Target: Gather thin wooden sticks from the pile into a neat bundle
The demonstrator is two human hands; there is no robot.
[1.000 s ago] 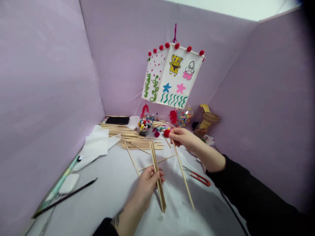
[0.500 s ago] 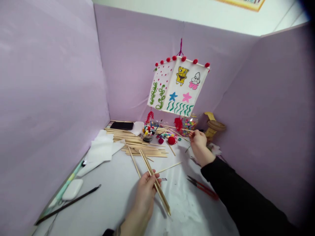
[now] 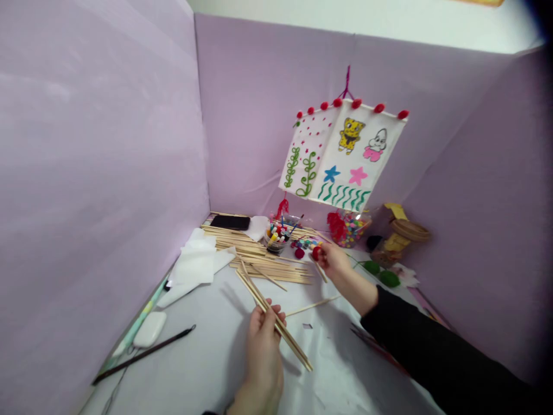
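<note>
On crinkled white cloth (image 3: pixel 207 346), left hand (image 3: pixel 264 340) pinches slim wooden sticks (image 3: pixel 276 320).

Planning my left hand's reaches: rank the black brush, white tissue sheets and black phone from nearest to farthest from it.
From the left hand:
1. Black brush, lying to its left.
2. White tissue sheets, farther back on the left.
3. Black phone, by the back wall.

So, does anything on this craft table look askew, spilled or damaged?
Nothing looks damaged or spilled. The pile of sticks is loosely fanned, and one stray stick lies apart near the right hand. The left hand holds a stick bundle.
</note>
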